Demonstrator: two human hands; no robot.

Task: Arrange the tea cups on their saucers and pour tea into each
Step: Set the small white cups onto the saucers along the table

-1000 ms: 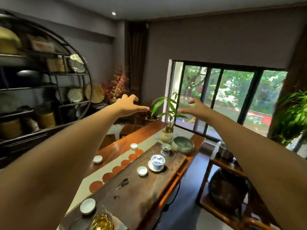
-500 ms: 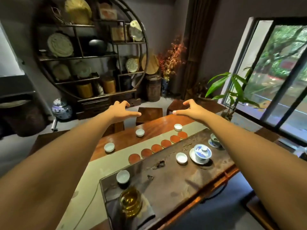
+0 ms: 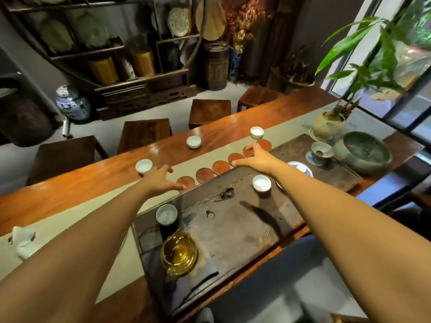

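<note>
Several round brown saucers lie in a row on the pale runner, from the near one (image 3: pixel 186 182) to the far one (image 3: pixel 264 145). Small white cups stand scattered: one (image 3: pixel 144 165) and another (image 3: pixel 193 141) on the bare wood, one (image 3: pixel 256 132) at the row's far end, two on the dark tea tray (image 3: pixel 261 183) (image 3: pixel 166 214). A glass pitcher of amber tea (image 3: pixel 179 252) sits on the tray's near end. My left hand (image 3: pixel 161 179) hovers open by the near saucer, next to a cup. My right hand (image 3: pixel 255 157) is spread open over the far saucers.
A blue-and-white saucer (image 3: pixel 300 167) shows partly behind my right arm. A strainer cup (image 3: pixel 321 151), a green bowl (image 3: pixel 362 152) and a potted plant (image 3: pixel 328 123) stand at the tray's far right. Wooden stools (image 3: pixel 144 132) line the table's far side. A folded white cloth (image 3: pixel 23 240) lies at left.
The view has tilted down onto the table. Both hands have dropped from mid-air to just above the row of saucers, fingers still spread.
</note>
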